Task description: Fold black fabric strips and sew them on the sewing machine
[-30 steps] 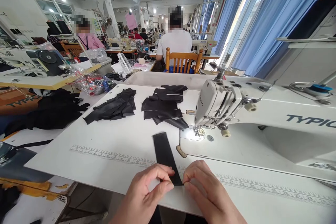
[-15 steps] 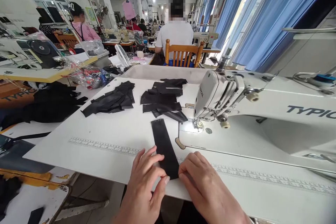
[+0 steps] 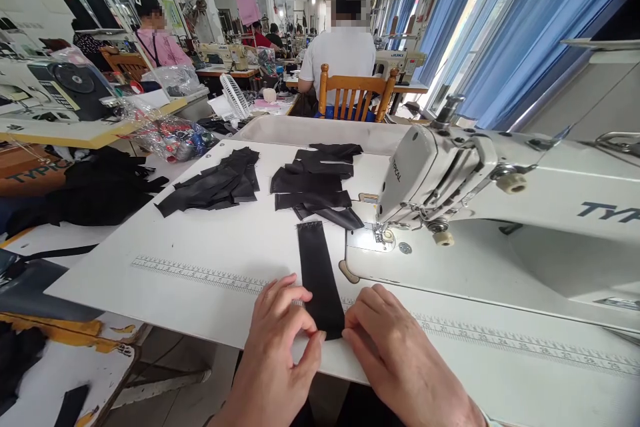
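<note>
A black fabric strip (image 3: 319, 267) lies lengthwise on the white sewing table, its far end frayed. My left hand (image 3: 280, 340) has thumb and forefinger pinched together at the strip's near edge, the other fingers curled beside its left side. At the near right corner, my right hand (image 3: 387, 330) is closed, fingertips pressed on the strip's edge. To the right of the strip stands a white sewing machine (image 3: 407, 167), its lit needle area apart from the strip. Beyond it lie several black fabric pieces (image 3: 313, 180) in a loose row, and another black pile (image 3: 220, 183) to their left.
A printed ruler (image 3: 200, 273) runs across the table under the strip and my hands. Black cloth (image 3: 100, 190) is heaped at the left. Ahead, a person in a white shirt (image 3: 340, 57) sits on a wooden chair (image 3: 357, 90). A small white fan (image 3: 235, 97) stands beyond the table.
The view has shifted slightly, so the machine appears further right. The strip lies straighter, its far end shifted right, and both hands stay at its near end.
</note>
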Demonstrator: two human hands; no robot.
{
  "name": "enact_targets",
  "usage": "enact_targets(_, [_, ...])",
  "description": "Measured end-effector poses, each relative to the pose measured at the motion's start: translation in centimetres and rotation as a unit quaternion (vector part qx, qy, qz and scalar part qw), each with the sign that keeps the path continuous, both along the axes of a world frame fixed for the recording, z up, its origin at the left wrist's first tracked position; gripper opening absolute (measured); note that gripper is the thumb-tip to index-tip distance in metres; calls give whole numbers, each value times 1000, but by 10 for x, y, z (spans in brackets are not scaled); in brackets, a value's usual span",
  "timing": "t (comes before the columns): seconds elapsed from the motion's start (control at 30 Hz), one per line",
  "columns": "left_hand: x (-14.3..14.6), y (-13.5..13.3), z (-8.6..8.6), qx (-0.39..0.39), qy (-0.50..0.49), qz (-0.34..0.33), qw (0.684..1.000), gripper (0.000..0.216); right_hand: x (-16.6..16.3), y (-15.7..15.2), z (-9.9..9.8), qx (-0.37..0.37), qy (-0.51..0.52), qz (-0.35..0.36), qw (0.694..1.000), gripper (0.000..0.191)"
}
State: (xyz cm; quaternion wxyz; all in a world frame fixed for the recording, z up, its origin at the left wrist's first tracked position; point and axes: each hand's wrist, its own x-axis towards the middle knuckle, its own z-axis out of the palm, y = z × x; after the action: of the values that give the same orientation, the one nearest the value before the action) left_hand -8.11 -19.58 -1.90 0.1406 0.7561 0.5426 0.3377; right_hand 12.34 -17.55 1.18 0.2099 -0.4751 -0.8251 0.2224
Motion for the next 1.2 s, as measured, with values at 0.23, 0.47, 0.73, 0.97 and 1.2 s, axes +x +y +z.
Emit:
enact_targets(0.23, [0,-1,3,-10,7,-3,1000,18,-1,3,1,6,-7,9,1000,21])
enact_targets(0.47, [-1,-3,4,-11,13,-2,1000,18,2,3,0,-23,23,8,999,21])
enact_targets(0.73, [0,-1,4,-21,10,-2,1000,18,0,5,2,9,-10,11,1000,20])
enact_targets(0.97, [0,0,5,-25,4,-1,1000,18,-1,10,4,0,-30,2,1000,20])
enact_targets(1.2, [2,2,5,-22,9,-7,1000,18,-3,13,1,25,-48,-1,999,21])
